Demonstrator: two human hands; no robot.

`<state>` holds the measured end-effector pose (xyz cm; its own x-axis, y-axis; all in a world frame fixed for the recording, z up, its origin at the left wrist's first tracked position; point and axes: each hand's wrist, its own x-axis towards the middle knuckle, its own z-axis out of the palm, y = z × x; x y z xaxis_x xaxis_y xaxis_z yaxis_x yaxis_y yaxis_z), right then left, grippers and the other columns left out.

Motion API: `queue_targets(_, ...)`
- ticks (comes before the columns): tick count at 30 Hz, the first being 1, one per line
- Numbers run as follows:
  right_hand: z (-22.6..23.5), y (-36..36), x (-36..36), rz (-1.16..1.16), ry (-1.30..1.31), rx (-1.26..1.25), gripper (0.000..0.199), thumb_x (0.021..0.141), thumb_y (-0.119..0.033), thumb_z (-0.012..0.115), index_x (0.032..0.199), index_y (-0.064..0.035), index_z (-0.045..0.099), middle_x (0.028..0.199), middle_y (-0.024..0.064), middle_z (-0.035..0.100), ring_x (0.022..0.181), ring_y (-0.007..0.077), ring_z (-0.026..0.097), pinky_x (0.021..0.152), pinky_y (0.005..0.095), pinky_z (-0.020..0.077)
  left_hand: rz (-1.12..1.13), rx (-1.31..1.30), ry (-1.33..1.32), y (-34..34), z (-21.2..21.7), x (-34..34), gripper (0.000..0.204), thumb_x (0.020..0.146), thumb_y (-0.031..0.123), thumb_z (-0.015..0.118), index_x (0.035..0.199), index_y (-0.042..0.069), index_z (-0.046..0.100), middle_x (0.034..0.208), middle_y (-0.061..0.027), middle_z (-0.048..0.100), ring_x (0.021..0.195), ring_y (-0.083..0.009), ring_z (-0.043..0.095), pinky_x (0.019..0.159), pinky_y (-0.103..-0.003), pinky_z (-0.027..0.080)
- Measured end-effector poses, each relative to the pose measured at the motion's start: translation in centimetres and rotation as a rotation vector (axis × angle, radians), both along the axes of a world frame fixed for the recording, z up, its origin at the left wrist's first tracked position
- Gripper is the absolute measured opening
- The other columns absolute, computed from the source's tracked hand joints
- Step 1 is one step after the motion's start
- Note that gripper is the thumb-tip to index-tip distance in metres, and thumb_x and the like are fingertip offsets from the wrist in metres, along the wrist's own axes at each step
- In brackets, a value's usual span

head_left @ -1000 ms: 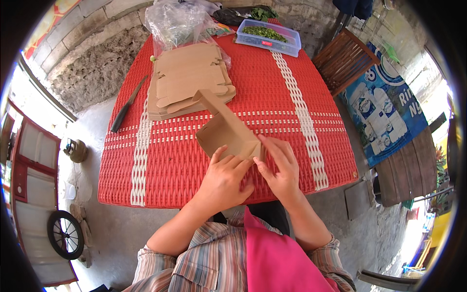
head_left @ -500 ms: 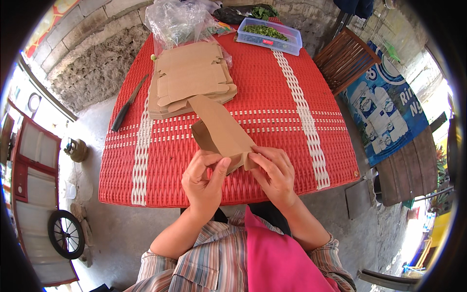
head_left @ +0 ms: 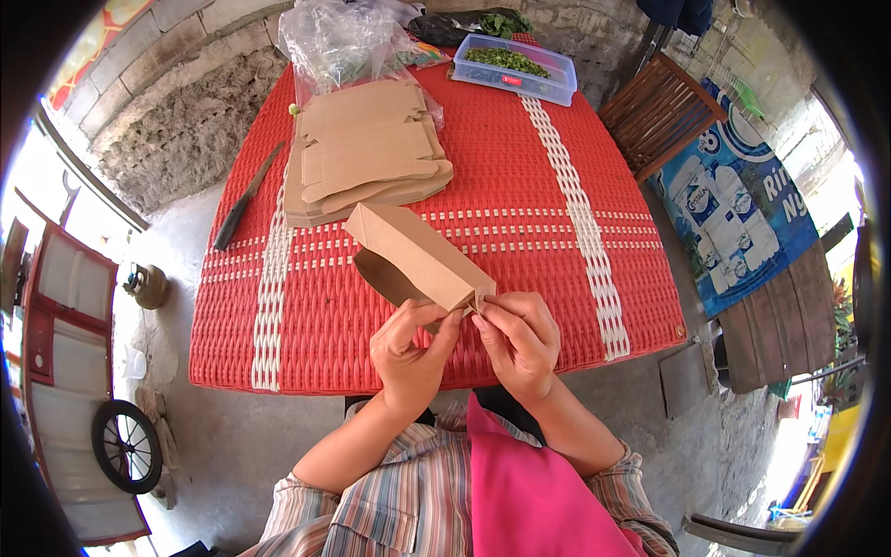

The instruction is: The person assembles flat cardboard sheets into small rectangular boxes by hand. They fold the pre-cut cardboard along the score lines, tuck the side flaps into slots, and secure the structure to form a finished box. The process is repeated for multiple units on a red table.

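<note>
A brown cardboard box (head_left: 422,255), partly folded into shape, is held between my two hands above the near part of the red woven table (head_left: 529,223). Its hollow side faces left. My left hand (head_left: 411,353) pinches the near lower edge of the box with thumb and fingers. At the near right corner, my right hand (head_left: 522,342) grips a small folded flap, partly hidden by the fingertips. Just beyond the box lies a stack of flat cardboard box blanks (head_left: 362,139) with cut tabs along the edges.
Left of the stack lies a knife (head_left: 246,200) with a black handle. A clear plastic bag (head_left: 334,46) sits behind the stack. A clear tub (head_left: 548,88) of chopped greens stands at the far edge, near a black bag (head_left: 445,28). A wooden chair (head_left: 659,116) is at the right.
The long panel of the box has turned and folded down, so the box looks more closed. Both hands have come closer together at the near corner.
</note>
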<state>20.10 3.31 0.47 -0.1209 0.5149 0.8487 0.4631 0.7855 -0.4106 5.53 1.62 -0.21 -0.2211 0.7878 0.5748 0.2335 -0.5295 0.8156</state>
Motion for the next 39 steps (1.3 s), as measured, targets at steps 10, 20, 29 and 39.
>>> queue_targets(10, 0.3, 0.3, -0.2, 0.094, 0.190, -0.216, 0.015, 0.083, 0.000, 0.077, 0.096, -0.0013, 0.071, 0.088, 0.0070, 0.066, 0.077, 0.0191, 0.062, 0.064, 0.0298, 0.0501, -0.153, -0.136, -0.261, 0.3, -0.5, -0.2, 0.009, 0.092, 0.000, 0.071, 0.088, -0.004, 0.064, 0.075, -0.0031, 0.060, 0.069, -0.0073, 0.054, 0.062, -0.022, 0.044)
queue_targets(20, 0.7, 0.5, 0.1, 0.101, 0.154, -0.255, 0.011, 0.083, -0.002, 0.078, 0.092, -0.0001, 0.071, 0.086, 0.0067, 0.065, 0.074, 0.0185, 0.061, 0.062, 0.0298, 0.0492, -0.117, -0.106, -0.055, 0.5, -0.4, -0.4, 0.007, 0.093, 0.005, 0.069, 0.093, -0.002, 0.066, 0.080, -0.0084, 0.062, 0.070, -0.0167, 0.058, 0.065, -0.028, 0.046)
queue_targets(29, 0.9, 0.3, 0.1, 0.046, 0.020, -0.170, 0.011, 0.083, 0.001, 0.077, 0.092, 0.0006, 0.070, 0.087, 0.0067, 0.064, 0.078, 0.0192, 0.061, 0.064, 0.0304, 0.0485, -0.006, -0.046, 0.118, 0.4, -0.1, 0.0, 0.005, 0.089, -0.002, 0.069, 0.092, 0.000, 0.065, 0.082, -0.0123, 0.064, 0.070, -0.0259, 0.062, 0.065, -0.032, 0.048)
queue_targets(39, -0.4, -0.2, -0.3, 0.054, 0.197, -0.248, 0.016, 0.083, 0.006, 0.075, 0.098, 0.0023, 0.069, 0.091, 0.0113, 0.069, 0.080, 0.0228, 0.068, 0.067, 0.0310, 0.0554, 0.032, 0.010, 0.154, 0.4, 0.1, 0.5, 0.011, 0.087, -0.006, 0.069, 0.094, 0.000, 0.064, 0.080, -0.0129, 0.064, 0.069, -0.0272, 0.062, 0.063, -0.032, 0.049)
